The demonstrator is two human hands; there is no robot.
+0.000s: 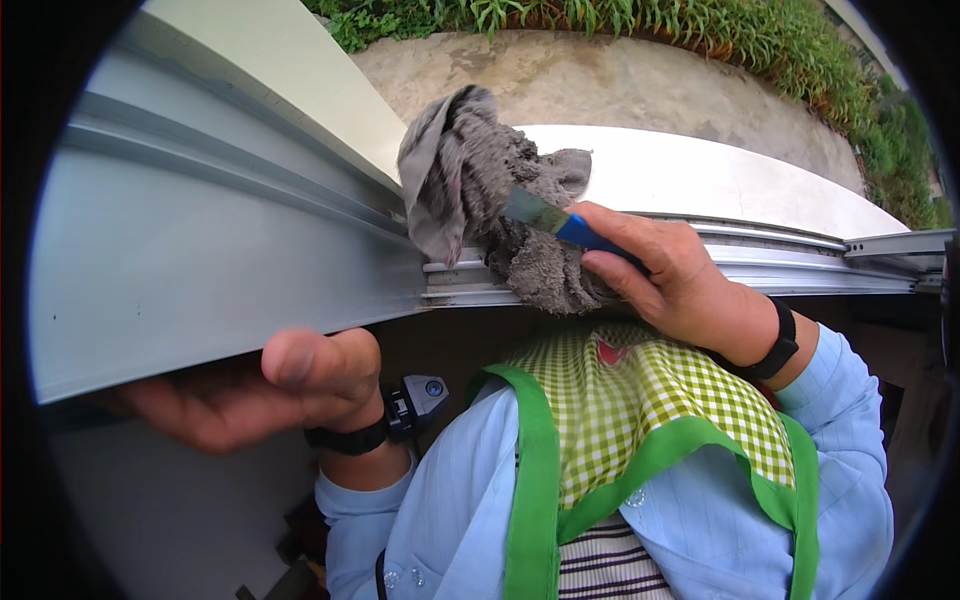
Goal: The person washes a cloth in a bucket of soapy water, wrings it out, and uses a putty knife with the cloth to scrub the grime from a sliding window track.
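Observation:
My right hand grips a scraper with a blue handle and a flat, dull metal blade. The blade lies against a dirty, crumpled grey cloth, which is bunched over the metal window track at its left end. Part of the cloth spreads up onto the white outer sill. My left hand is at the lower edge of the wide grey window frame, thumb raised and apart from the stretched fingers. Some of its fingertips are in shadow below that edge.
The track runs right to a metal frame corner. Outside, beyond the sill, lie a concrete strip and green plants. A small grey camera sits on my left wrist, and a green checked apron hangs in front of me.

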